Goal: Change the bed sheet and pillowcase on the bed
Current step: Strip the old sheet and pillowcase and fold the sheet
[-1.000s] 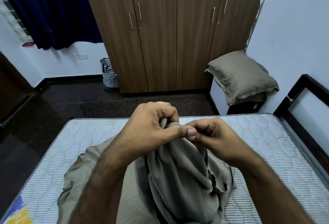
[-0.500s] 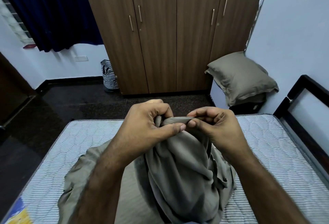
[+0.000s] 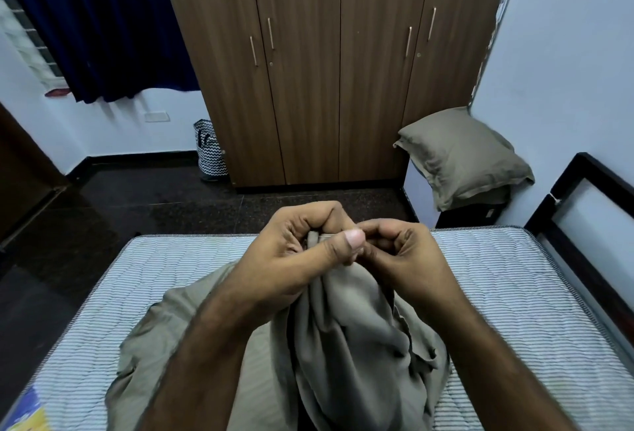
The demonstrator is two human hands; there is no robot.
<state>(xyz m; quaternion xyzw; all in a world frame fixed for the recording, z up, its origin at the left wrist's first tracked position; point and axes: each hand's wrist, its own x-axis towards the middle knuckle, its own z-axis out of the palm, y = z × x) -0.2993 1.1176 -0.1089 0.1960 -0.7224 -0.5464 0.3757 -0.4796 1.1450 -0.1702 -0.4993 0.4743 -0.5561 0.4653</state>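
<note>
A bunched olive-grey bed sheet (image 3: 346,334) hangs from both my hands over the bare striped mattress (image 3: 514,293). My left hand (image 3: 295,255) grips a gathered edge of the sheet, thumb pressed across it. My right hand (image 3: 401,252) pinches the same edge right beside the left one, fingers curled. The rest of the sheet lies crumpled on the mattress below my forearms. A pillow in an olive-grey pillowcase (image 3: 463,156) sits off the bed, on a low stand by the right wall.
A brown wardrobe (image 3: 326,63) with closed doors stands across the dark floor (image 3: 137,204). A zigzag-patterned laundry basket (image 3: 209,153) is at its left. Dark blue curtains (image 3: 96,26) hang at the far left. The black bed frame (image 3: 590,211) rises at the right.
My hands have come closer together along the sheet's edge, so the short taut strip between them is now nearly hidden. The sheet pile below has barely shifted.
</note>
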